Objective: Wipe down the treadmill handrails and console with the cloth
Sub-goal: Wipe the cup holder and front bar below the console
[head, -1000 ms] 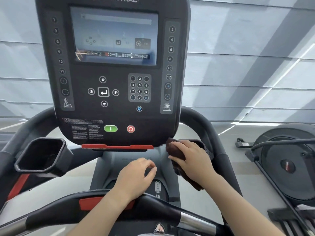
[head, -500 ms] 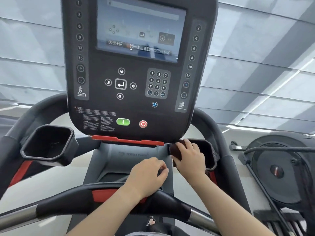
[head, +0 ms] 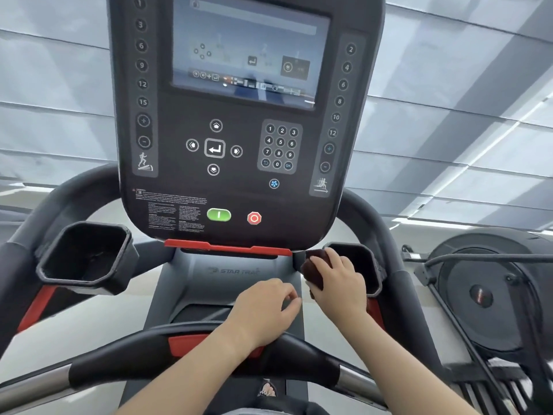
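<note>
While the right hand [head: 338, 280] presses the bunched dark cloth [head: 314, 271], fingers clamped on it, against the console's [head: 239, 175] lower right corner beside the cup holder [head: 368, 265], the left hand [head: 263, 307], loosely curled and empty, hovers above the front handrail [head: 125, 363], probably for balance.

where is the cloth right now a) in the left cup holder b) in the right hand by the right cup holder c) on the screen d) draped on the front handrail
b: the right hand presses the dark cloth against the right cup holder.
</note>
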A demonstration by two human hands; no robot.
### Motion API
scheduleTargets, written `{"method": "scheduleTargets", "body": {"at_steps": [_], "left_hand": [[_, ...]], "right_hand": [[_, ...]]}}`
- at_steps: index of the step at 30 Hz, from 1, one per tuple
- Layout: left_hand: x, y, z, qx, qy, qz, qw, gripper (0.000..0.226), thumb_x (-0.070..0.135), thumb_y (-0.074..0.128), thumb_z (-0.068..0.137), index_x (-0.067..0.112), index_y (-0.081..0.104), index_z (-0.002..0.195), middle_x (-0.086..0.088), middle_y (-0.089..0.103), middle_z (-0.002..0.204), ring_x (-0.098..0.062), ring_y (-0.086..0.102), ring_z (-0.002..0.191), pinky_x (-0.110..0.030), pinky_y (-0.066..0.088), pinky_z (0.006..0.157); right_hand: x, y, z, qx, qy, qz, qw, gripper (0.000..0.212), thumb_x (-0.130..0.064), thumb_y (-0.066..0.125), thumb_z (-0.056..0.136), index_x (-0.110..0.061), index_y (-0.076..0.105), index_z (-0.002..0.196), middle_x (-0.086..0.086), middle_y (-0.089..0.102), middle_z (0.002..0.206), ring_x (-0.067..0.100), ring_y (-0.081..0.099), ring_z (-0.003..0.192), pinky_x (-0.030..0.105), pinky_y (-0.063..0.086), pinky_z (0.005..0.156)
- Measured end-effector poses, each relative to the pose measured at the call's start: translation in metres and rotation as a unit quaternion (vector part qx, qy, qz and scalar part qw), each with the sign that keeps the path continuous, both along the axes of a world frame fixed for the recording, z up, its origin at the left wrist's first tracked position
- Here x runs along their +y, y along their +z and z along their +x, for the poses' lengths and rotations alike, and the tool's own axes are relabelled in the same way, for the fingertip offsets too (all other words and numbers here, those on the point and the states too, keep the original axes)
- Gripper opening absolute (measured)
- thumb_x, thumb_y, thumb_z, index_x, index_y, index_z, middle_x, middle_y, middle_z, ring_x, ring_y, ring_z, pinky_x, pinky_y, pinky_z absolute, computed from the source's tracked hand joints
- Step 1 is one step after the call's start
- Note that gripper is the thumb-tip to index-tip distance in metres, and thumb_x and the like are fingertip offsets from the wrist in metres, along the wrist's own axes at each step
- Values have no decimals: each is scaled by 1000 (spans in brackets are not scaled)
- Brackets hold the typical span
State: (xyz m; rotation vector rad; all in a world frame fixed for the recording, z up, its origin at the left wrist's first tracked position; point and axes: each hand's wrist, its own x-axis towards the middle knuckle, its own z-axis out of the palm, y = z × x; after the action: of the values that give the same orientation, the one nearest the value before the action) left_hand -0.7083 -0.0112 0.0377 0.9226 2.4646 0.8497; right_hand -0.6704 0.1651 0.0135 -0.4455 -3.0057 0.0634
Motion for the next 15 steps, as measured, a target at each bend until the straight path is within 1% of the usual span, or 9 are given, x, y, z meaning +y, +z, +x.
{"method": "scheduleTargets", "body": {"at_steps": [3,5,8,10,11,13,15], "left_hand": [[4,2,-4,17,6,13,1000,26,43,40,90,29,61,95,11,61,98,-9,55,90,-30,48,78],[11,7,-9,37,17,29,999,24,41,41,90,29,61,95,12,62,98,-8,55,91,-30,49,78],[23,12,-19,67,18,46,997,21,39,42,90,30,61,93,14,61,95,-6,54,92,-27,47,74],[26,9,-22,70,17,44,996,19,39,43,90,32,60,92,15,58,93,-5,52,92,-26,44,70],[26,6,-21,65,20,38,997,18,39,43,90,33,60,91,16,58,94,-4,52,92,-26,45,70],[26,-1,-18,46,26,18,998,18,39,43,90,34,60,92,17,59,98,-3,53,92,-28,47,74],[25,-8,-14,32,22,-10,999,19,41,42,90,35,60,93,18,59,98,-2,52,90,-26,46,75]], "right_hand": [[3,-2,19,10,39,9,999,42,-35,80,67,-22,66,105,6,61,123,32,60,99,41,50,58],[8,-2,31,23,48,-21,998,44,-35,80,67,-25,65,107,2,61,123,29,59,103,41,51,62],[24,5,39,75,4,-116,990,41,-40,73,75,-31,62,113,-7,58,126,22,54,112,42,52,77],[41,14,39,133,-40,-186,973,38,-41,70,79,-33,60,115,-11,57,126,19,52,114,41,48,89],[52,18,36,155,-54,-203,965,39,-41,69,80,-33,59,117,-11,56,126,18,52,113,40,47,92],[77,26,26,178,-74,-197,961,40,-41,68,81,-34,56,118,-10,56,126,18,51,110,36,46,92],[98,27,13,160,-93,-195,963,40,-42,67,82,-33,55,119,-9,56,125,20,51,109,35,43,92]]}}
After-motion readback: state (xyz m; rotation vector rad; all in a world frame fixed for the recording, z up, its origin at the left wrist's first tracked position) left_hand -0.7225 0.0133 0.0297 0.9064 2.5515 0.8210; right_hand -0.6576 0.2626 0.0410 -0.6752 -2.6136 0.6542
